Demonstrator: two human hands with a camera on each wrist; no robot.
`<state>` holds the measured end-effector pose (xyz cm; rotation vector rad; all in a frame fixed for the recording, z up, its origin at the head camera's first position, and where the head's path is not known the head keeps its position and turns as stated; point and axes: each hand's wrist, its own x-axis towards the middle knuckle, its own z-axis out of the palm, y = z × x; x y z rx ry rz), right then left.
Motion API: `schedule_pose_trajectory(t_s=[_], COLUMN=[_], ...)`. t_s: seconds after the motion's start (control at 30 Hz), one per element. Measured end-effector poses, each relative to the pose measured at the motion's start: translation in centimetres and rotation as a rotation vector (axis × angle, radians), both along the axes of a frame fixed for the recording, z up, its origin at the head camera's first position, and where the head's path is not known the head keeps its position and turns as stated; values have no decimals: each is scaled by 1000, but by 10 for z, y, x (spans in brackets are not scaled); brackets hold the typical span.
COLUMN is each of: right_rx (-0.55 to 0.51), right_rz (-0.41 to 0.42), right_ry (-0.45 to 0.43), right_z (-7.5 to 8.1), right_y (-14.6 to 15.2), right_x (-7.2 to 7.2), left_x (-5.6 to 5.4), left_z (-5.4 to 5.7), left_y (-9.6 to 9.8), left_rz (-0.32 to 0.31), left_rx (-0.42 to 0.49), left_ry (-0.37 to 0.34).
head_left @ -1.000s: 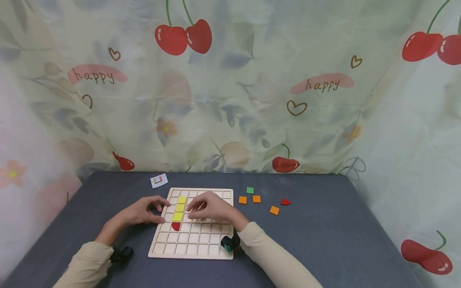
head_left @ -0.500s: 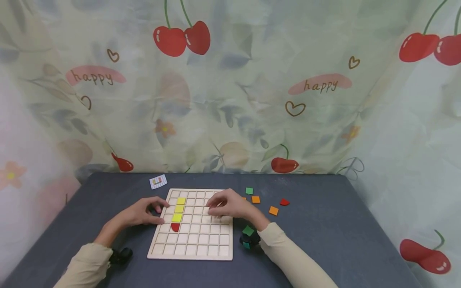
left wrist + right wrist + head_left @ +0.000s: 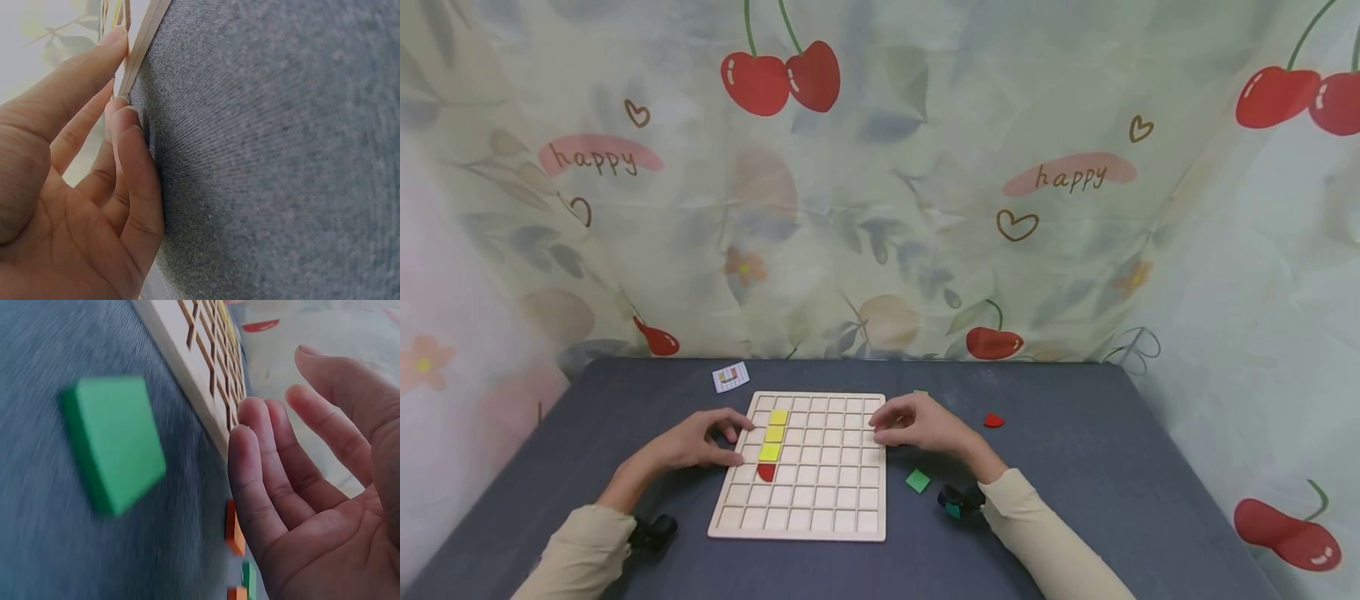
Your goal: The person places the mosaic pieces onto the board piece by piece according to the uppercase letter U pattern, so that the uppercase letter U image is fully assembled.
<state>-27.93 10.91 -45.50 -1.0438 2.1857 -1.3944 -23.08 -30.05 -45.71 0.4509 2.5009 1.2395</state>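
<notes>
– "What's changed?"
– "My right grip (image 3: 925, 425) has drawn over to the board's (image 3: 827, 498) right edge, loosely spread and empty; my left grip (image 3: 694, 437), relaxed, touches its left, leaving its squares mostly in view"

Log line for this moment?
left hand: touching left edge of grid board | right hand: at its right edge, holding nothing visible | on board: three yellow tiles, red piece | right of board: green tile

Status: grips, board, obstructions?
Left grip at board, left edge. Right grip empty, by right edge. Board: three yellow tiles, one red piece. Green tile beside it, likely not blocking.
</notes>
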Motion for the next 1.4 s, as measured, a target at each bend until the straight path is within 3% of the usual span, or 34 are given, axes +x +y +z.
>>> schedule_pose_trajectory(t_s=[0.4, 0.7, 1.07, 1.4], right_rx=[19, 18, 77, 86], right_rz=[-25, 6, -92, -161], right_ry=[-39, -58, -91, -49], right_z=[-1, -3, -8, -8], right_y=[38, 53, 55, 50], right_x=[2, 14, 31, 47], left_x=[1, 1, 0, 2], left_z=[2, 2, 2, 3], left_y=[1, 1, 1, 2], left_rz=[-4, -4, -3, -5], left_rx=[1, 6, 3, 6], left_ry=[1, -7, -4, 4])
